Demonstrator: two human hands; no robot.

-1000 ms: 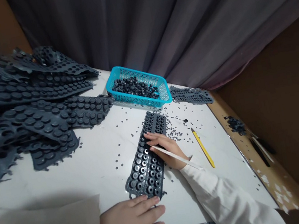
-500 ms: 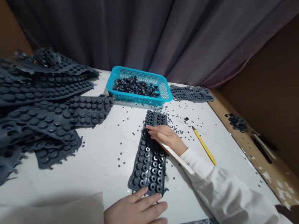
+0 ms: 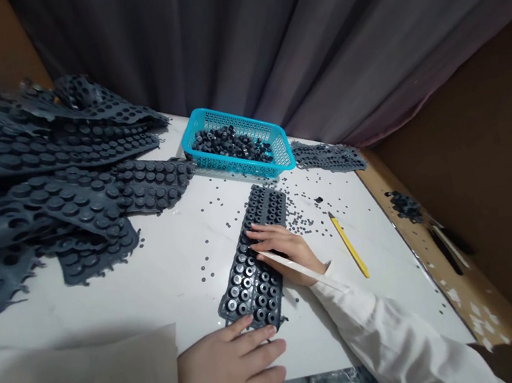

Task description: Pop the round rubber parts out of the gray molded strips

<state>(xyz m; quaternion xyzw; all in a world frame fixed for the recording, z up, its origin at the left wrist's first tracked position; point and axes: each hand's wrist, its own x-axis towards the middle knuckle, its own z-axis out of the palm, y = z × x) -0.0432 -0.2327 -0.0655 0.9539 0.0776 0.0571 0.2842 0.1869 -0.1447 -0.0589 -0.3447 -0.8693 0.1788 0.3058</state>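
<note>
A dark grey rubber sheet [image 3: 251, 275] with rows of round, ring-topped studs lies slantwise on the white table. My left hand [image 3: 238, 369] is open at its near end, fingers spread, the fingertips touching the edge. Over the middle of the sheet, my right hand [image 3: 286, 252] is closed around a slim white stick-like tool [image 3: 299, 268], which runs back along the wrist. The tool's working tip is hidden at the fingers, so its exact kind cannot be told. Small dark discs [image 3: 301, 222] lie scattered beside the sheet.
A blue basket [image 3: 242, 171] of small dark rubber parts stands behind the sheet. Studded rubber sheets [image 3: 73, 197] are heaped at left; another sheet [image 3: 329, 157] lies back right. A yellow pen-like tool [image 3: 348, 244] rests at right. Dark scraps [image 3: 405, 207] lie on the wooden ledge.
My right hand has moved slightly nearer along the sheet, and the white tool has swung to a flatter slant. My left hand stays at the sheet's near end.
</note>
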